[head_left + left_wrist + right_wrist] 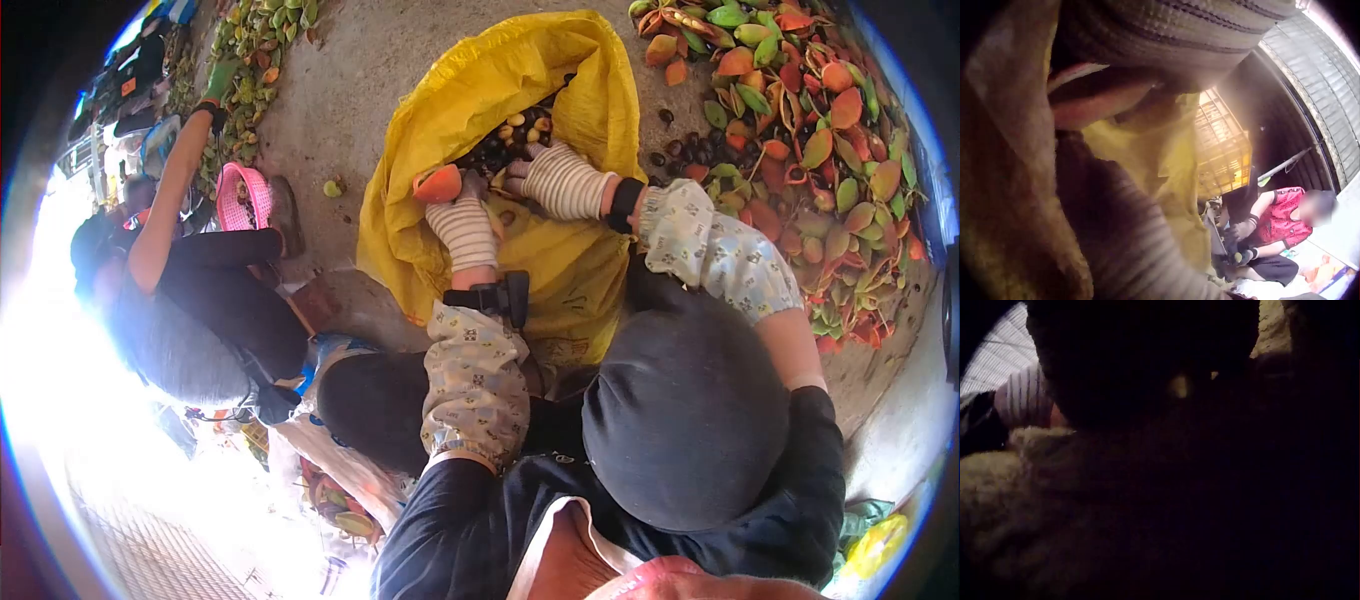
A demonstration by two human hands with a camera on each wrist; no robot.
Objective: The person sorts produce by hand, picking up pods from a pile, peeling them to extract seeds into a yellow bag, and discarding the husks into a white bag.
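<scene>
A yellow woven sack [420, 110] lies with its mouth spread, holding dark and pale brown seeds [495, 145]. At the near side of the mouth my left hand [462, 228], in a striped glove, holds an orange-red seed pod husk [437, 184]. The left wrist view shows the reddish husk [1107, 103] close up between striped glove parts. My right hand [568, 183], also gloved, reaches into the sack beside the left, its fingertips close to the seeds and partly hidden. Whether it grips anything I cannot tell; the right wrist view is mostly dark.
Red and green pods [800, 130] heap at the right, with loose dark seeds [690, 150] beside them. Another person [190, 290] sits at the left near a pink basket [240, 195] and more pods [245, 110]. A yellow crate [1222, 147] and a person in red [1282, 219] appear in the left wrist view.
</scene>
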